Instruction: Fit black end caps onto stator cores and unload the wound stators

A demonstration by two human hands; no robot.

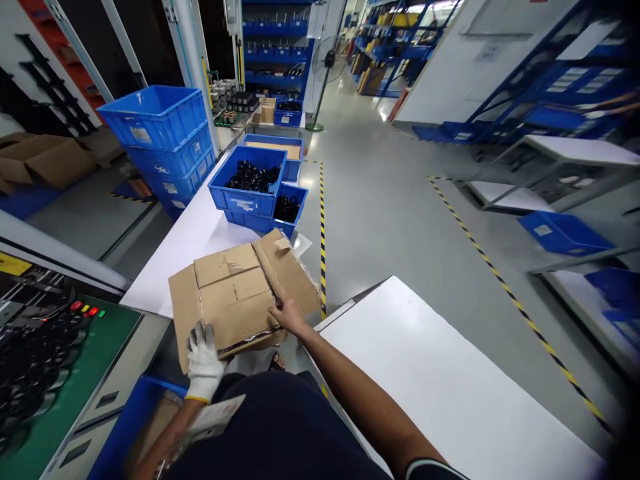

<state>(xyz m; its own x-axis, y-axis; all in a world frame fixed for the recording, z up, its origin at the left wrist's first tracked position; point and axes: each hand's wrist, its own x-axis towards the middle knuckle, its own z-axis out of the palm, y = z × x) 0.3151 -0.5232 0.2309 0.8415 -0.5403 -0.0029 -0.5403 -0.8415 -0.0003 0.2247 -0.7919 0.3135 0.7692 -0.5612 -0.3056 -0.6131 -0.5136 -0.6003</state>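
A flattened cardboard box (235, 293) lies in front of my body, over the near end of a white table (173, 267). Its side flaps stick out left and right. My left hand (204, 360), in a white glove with a yellow cuff, rests on the near left part of the cardboard, fingers extended. My bare right hand (289, 315) grips the cardboard near its right flap, fingers curled at a fold. Part of those fingers is hidden. Just beyond the box, blue bins (247, 200) hold small black parts.
Stacked blue crates (163, 143) stand at the left of the table. A second white table (430, 373) is at my right. A green work surface (95, 367) with black parts lies at left, above a blue bin (135, 427). Yellow-black tape (323, 233) marks the floor.
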